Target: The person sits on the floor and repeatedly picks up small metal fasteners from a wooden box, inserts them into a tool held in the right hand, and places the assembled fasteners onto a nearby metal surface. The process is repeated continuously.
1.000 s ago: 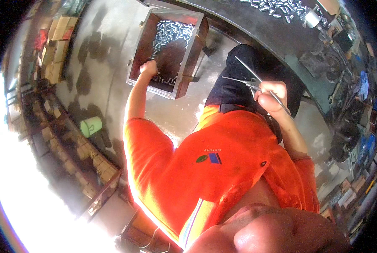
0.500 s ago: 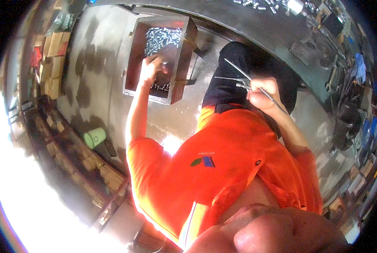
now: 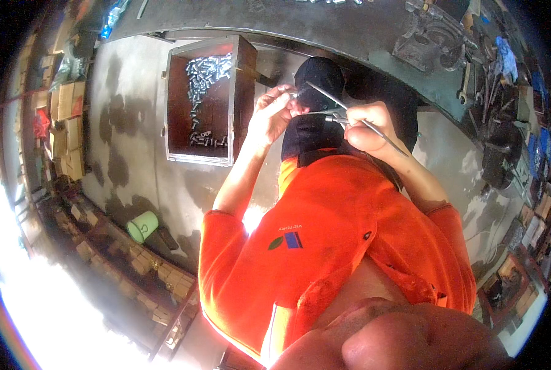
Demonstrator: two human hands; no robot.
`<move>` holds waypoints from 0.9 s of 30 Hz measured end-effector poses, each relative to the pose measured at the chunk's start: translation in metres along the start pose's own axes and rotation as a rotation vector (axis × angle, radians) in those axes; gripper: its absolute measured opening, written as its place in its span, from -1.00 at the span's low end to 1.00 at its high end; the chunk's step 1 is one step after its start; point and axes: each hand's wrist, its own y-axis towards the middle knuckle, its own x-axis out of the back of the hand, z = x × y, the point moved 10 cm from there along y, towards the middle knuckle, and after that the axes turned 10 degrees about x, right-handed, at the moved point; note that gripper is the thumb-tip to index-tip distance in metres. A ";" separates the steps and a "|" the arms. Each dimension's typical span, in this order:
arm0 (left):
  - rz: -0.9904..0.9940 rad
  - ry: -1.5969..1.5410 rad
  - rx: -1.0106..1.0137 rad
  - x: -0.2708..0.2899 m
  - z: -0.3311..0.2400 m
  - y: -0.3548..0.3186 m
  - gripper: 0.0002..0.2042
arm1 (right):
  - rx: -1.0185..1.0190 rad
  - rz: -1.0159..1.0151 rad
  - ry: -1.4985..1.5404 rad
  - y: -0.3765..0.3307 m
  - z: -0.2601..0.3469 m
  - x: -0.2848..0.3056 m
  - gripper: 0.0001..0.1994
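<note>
My right hand [image 3: 368,126] is closed around a long thin metal rod [image 3: 328,94], its other end sticking out past my wrist. A thinner rod and a small metal cylinder [image 3: 331,119] also jut from its fingers toward the left. My left hand [image 3: 271,117] is raised in front of my lap, fingertips pinched on a small shiny metal part [image 3: 294,95] close to the rod tips. Its exact shape is too small to make out. Left of it stands a dark red open box [image 3: 243,98] with many small silvery metal cylinders [image 3: 209,73] inside, more of them along its near end.
A dark metal workbench [image 3: 275,18] crosses the far side, with a wrench [image 3: 463,89] and other tools at right. A pale green bucket [image 3: 143,227] lies on the stained floor at left. Shelves of small cartons [image 3: 72,126] line the left side.
My left hand has come out of the box and moved right, up to the rods, with a small metal part in its fingertips. My right hand has stayed closed on the rods.
</note>
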 end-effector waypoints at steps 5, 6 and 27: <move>0.034 0.191 0.005 -0.014 -0.002 0.001 -0.79 | 0.015 -0.003 -0.002 0.004 0.004 -0.001 -0.78; 0.046 0.199 0.023 -0.019 0.000 0.000 -0.80 | 0.019 -0.005 -0.015 0.004 0.005 -0.001 -0.78; -0.192 1.631 -0.543 -0.109 -0.024 -0.030 -0.78 | 0.177 -0.001 -0.212 0.012 0.020 -0.009 -0.78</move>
